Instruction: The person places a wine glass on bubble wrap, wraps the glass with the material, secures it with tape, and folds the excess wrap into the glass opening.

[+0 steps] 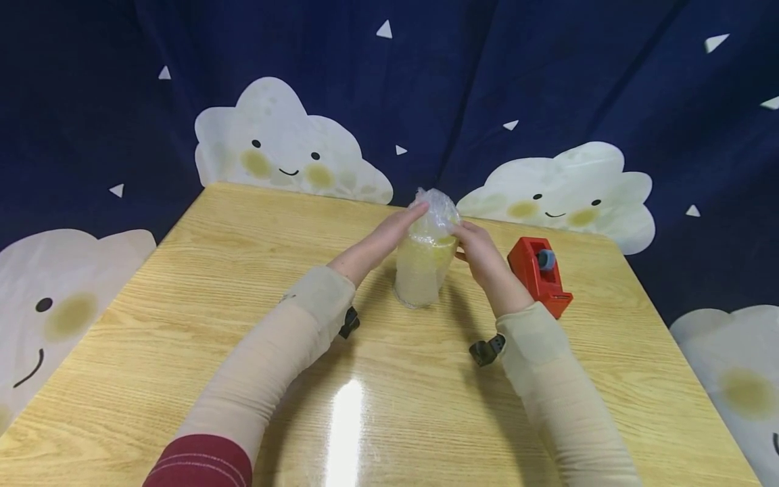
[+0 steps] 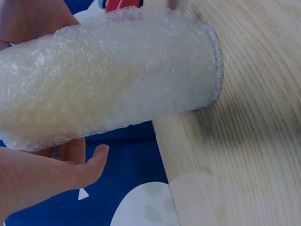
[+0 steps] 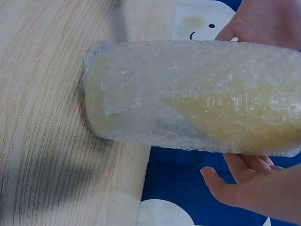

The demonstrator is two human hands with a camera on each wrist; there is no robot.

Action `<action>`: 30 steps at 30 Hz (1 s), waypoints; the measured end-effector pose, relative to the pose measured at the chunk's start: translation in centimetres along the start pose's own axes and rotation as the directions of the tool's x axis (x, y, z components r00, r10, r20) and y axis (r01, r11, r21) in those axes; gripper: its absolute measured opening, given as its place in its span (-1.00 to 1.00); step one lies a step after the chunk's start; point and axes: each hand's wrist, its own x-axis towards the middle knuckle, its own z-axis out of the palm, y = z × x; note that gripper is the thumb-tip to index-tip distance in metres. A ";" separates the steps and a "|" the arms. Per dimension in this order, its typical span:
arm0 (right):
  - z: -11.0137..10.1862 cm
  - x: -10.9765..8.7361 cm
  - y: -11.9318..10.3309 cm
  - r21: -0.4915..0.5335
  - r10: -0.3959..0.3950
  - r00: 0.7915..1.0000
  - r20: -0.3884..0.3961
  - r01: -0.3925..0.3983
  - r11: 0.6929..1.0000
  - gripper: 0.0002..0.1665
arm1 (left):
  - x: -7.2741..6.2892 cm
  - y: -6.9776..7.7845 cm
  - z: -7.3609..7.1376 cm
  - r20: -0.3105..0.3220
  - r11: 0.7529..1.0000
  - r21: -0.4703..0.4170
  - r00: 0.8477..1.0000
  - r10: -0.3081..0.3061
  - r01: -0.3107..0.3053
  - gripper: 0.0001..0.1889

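A tall rounded object in bubble wrap point(image 1: 420, 267) stands upright on the wooden table, whitish and yellowish through the layers. What lies inside is hidden. At its upper left, my left hand point(image 1: 389, 233) grips the wrap, one digit reaching the crumpled top. My right hand point(image 1: 481, 253) holds the upper right side. From the left wrist, the wrapped object point(image 2: 117, 75) spans the view, with left fingers point(image 2: 91, 165) curving behind it. In the right wrist view, right fingers point(image 3: 221, 186) bend against the wrap's underside as seen there.
A red tape dispenser point(image 1: 532, 270) with a tape roll sits on the table point(image 1: 274, 237) right of my right hand. Beyond the table's back edge hangs a dark blue curtain point(image 1: 341, 54) with smiling clouds. Black wrist cameras point(image 1: 485, 351) show under both forearms.
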 end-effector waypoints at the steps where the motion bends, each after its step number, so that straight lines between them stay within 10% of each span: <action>1: 0.0 0.0 -0.1 -0.005 0.000 1.000 -0.007 0.000 1.000 -0.83 | 0.0 0.1 0.0 -0.001 1.000 0.003 1.000 0.000 0.000 -0.33; 10: 0.4 0.0 -0.5 -0.070 0.016 0.998 -0.054 -0.020 0.997 -0.50 | -0.4 0.5 0.3 -0.054 0.995 0.086 0.997 -0.049 0.054 -0.32; 16: 0.0 0.0 -0.3 -0.087 0.043 0.997 -0.064 -0.048 0.995 -0.68 | -0.6 0.4 0.6 -0.057 0.999 0.041 0.998 -0.014 0.016 -0.44; 30: -0.5 0.0 -0.6 -0.153 0.042 0.996 0.074 -0.030 0.988 -0.40 | -0.5 0.3 0.7 -0.087 1.000 0.025 0.996 0.009 -0.007 -0.50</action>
